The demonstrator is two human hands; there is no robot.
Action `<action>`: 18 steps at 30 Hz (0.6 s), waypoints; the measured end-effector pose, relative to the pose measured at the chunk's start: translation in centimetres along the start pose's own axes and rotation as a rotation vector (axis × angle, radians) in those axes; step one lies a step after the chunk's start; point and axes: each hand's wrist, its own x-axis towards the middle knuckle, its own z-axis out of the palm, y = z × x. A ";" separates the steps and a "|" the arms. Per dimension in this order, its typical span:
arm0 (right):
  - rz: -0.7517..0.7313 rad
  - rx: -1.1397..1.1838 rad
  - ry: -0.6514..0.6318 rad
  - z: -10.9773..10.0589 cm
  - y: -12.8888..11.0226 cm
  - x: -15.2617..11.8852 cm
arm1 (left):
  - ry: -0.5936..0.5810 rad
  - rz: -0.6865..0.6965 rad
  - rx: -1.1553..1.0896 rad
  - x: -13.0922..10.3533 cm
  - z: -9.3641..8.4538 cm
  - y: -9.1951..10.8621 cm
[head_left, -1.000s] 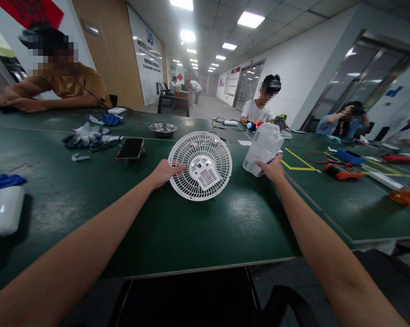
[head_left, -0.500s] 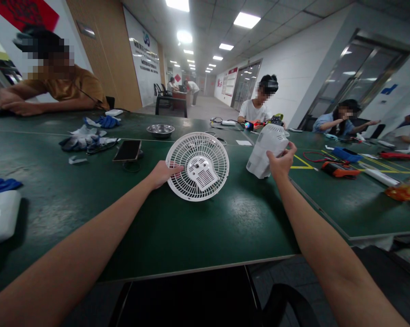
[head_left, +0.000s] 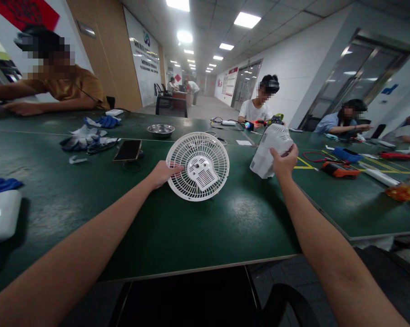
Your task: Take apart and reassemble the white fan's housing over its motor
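Observation:
A round white fan grille (head_left: 219, 165) with a slotted centre plate is tilted up above the green table (head_left: 205, 236). My left hand (head_left: 163, 174) grips its left rim, thumb across the ribs and the other fingers mostly hidden behind. To the right, a white plastic housing (head_left: 266, 152) with vent slots leans to one side. My right hand (head_left: 284, 160) is closed around its right side, thumb on the near face. Whether the housing's lower end touches the table I cannot tell.
A steel bowl (head_left: 160, 131) stands behind the grille. Leftward lie a phone (head_left: 127, 150), gloves (head_left: 85, 138) and a white device (head_left: 2, 215). An orange multimeter (head_left: 340, 170) and a blue tray (head_left: 347, 155) are on the right. Several people sit around the tables.
My right hand and the white housing have shifted slightly to the right, and the housing has tilted a little more. My left hand and the grille have stayed put.

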 end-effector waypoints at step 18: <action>-0.090 -0.099 0.130 -0.7 0.3 -0.1 | -0.011 0.000 0.008 0.0 -0.1 0.0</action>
